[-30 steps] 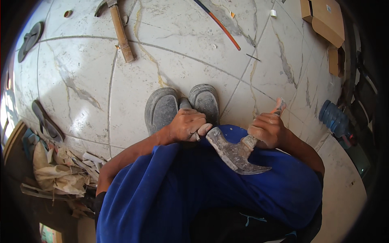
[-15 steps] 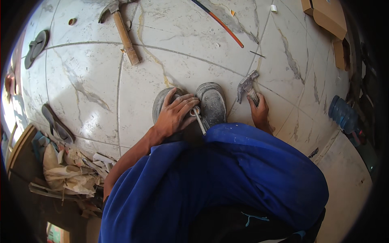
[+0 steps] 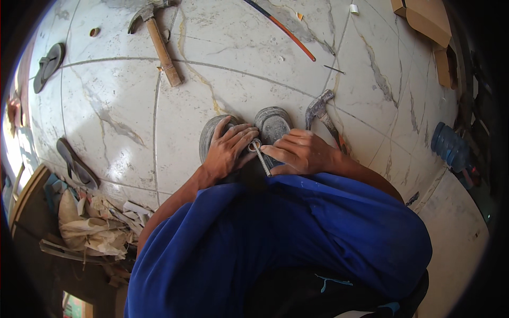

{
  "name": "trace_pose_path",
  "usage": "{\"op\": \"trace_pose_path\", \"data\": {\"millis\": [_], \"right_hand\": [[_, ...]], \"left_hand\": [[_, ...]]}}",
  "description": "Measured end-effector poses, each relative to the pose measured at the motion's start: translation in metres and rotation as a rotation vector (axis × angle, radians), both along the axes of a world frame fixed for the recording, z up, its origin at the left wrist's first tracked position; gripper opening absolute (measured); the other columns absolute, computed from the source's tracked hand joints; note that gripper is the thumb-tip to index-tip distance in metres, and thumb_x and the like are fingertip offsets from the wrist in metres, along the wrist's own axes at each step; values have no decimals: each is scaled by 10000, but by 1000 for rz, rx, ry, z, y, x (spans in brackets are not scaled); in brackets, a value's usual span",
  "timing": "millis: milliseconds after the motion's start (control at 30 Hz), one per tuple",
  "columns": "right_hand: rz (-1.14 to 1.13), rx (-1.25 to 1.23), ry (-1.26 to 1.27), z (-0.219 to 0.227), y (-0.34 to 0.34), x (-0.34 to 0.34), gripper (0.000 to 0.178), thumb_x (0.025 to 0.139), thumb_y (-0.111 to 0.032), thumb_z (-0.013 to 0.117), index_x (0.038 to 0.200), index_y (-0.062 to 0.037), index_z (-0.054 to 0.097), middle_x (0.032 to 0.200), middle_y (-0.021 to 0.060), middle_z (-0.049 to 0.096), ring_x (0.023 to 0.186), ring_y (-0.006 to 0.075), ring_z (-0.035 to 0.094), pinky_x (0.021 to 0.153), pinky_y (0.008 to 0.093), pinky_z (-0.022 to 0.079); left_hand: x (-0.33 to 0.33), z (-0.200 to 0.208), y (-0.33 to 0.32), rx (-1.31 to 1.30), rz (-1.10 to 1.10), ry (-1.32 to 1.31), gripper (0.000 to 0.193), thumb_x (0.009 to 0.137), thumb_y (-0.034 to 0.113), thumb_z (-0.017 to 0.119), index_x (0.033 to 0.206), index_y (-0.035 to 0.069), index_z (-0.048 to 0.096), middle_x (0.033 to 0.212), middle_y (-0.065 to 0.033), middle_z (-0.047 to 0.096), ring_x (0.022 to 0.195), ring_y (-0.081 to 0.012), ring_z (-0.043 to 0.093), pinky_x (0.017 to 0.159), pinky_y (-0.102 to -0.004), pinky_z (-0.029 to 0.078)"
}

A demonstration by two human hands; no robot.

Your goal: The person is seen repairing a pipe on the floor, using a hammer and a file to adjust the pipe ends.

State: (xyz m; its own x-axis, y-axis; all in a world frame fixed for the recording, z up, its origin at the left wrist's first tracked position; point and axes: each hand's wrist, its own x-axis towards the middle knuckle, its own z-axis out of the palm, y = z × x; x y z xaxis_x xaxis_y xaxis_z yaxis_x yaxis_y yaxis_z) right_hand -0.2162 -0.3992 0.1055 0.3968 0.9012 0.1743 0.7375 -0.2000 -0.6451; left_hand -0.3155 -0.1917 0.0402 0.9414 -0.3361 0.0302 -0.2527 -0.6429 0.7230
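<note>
Between my two dusty grey shoes (image 3: 273, 125) is a small round ring (image 3: 251, 146) with a pale, ridged metal rod (image 3: 263, 162) slanting from it toward me. My left hand (image 3: 229, 146) rests over the left shoe, its fingers closed at the ring. From the right, my right hand (image 3: 300, 152) reaches in with curled fingers, its index finger and thumb at the rod. Just beyond my right wrist, a claw hammer (image 3: 322, 111) lies on the tiles, part of its handle hidden behind my forearm.
A wooden-handled hammer (image 3: 161, 49) lies far left, a red and black rod (image 3: 289, 34) farther right. A nail (image 3: 334, 69) is near the claw hammer. Flip-flops (image 3: 78, 164) and scrap (image 3: 95, 228) are at left; a cardboard box (image 3: 427, 24) and blue water bottle (image 3: 450, 146) at right.
My right hand has let go of the claw hammer, leaving it on the floor, and has moved left to the rod. My left hand stays in place at the ring.
</note>
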Motion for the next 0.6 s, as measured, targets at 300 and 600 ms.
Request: {"op": "trace_pose_path", "data": {"millis": [300,600], "right_hand": [[343,76,-104,-9,40,-12,208,852,-246,619,774,-65,553,640,13,500,545,137,541,481,268,440],[-3,197,206,-16,1,-18,190,779,-120,700,917,-31,605,782,56,611,695,209,621,603,312,493]], "left_hand": [[-8,-9,2,7,-20,-41,407,729,168,654,1122,79,598,1126,-20,632,1131,-161,558,1099,-495,262],[-4,-4,-6,-16,47,-28,354,765,212,695,1090,99,613,1087,8,650,1069,-138,592,1094,-500,276]]}}
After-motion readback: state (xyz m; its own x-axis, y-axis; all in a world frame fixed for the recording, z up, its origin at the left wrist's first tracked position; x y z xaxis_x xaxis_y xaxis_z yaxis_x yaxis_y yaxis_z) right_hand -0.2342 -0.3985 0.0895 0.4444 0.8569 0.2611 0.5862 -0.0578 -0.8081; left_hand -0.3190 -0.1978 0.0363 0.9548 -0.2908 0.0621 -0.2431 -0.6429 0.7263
